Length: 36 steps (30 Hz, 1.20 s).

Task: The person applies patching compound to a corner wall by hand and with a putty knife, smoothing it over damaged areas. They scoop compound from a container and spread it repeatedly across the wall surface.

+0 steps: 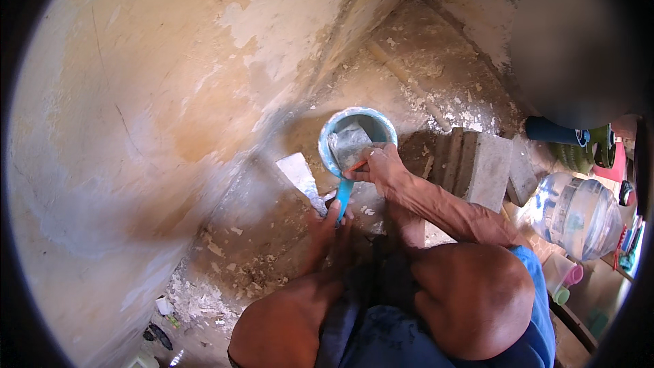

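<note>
My left hand [327,217] is closed around the handle of a blue plastic dipper [345,194]. A putty knife [298,172] with a wide, white-smeared blade is held in that same hand, its blade pointing up and left beside the dipper. The dipper's round rim is crusted with pale material, and its bottom is partly hidden. With fingers pinched on a thin orange-red edge or handle, my right hand [381,165] holds a second scraper [349,142]. Its grey, smeared blade lies inside the dipper's mouth.
A stained, peeling wall [170,95] rises close on the left. Paint flakes [470,119] litter the floor. Grey blocks [484,167] stand to the right, with a large clear water jug [575,217] and plastic cups [562,276] beyond. My bent knees [473,300] fill the near side.
</note>
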{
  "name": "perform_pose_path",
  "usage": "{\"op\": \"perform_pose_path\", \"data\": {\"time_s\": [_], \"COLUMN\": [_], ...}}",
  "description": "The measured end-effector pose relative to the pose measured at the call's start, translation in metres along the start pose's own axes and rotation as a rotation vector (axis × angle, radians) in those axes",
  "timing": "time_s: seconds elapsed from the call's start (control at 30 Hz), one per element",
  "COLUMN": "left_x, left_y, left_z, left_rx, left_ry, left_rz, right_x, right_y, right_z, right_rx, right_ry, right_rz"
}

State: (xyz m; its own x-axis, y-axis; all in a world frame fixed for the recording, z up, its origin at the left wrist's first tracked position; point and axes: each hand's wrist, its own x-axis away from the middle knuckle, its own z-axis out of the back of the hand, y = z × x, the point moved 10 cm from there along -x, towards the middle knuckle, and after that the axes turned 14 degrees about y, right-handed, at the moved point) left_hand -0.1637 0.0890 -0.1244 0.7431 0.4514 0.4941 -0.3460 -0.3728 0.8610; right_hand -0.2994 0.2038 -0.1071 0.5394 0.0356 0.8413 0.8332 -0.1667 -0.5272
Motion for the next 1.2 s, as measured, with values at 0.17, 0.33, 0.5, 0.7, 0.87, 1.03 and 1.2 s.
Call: {"op": "perform_pose_path", "data": {"time_s": [0.17,0.33,0.5,0.7,0.87,1.03,1.2], "left_x": [0.004,-0.006,-0.01,-0.008,0.01,0.027,0.045], "left_y": [-0.002,-0.007,0.008,0.063,0.11,0.144,0.172], "left_z": [-0.003,0.012,0.016,0.037,0.042,-0.012,-0.047], "left_rx": [0.033,0.073,0.084,-0.386,-0.559,-0.301,-0.14], "left_ry": [-0.009,0.012,-0.03,0.128,0.149,-0.161,-0.291], "left_rz": [0.041,0.002,0.085,-0.348,-0.328,0.037,0.105], "right_x": [-0.011,0.024,0.058,0.056,0.076,0.09,0.13], "right_y": [-0.004,-0.025,-0.06,-0.084,-0.116,-0.16,-0.178], "right_z": [-0.016,-0.013,0.01,0.037,0.028,0.011,0.002], "right_rx": [-0.017,-0.212,-0.042,-0.048,-0.015,0.025,0.268], "right_ry": [-0.106,-0.196,-0.294,-0.254,-0.27,-0.376,-0.563], "right_rz": [-0.046,-0.07,0.021,0.25,0.466,0.858,1.384]}}
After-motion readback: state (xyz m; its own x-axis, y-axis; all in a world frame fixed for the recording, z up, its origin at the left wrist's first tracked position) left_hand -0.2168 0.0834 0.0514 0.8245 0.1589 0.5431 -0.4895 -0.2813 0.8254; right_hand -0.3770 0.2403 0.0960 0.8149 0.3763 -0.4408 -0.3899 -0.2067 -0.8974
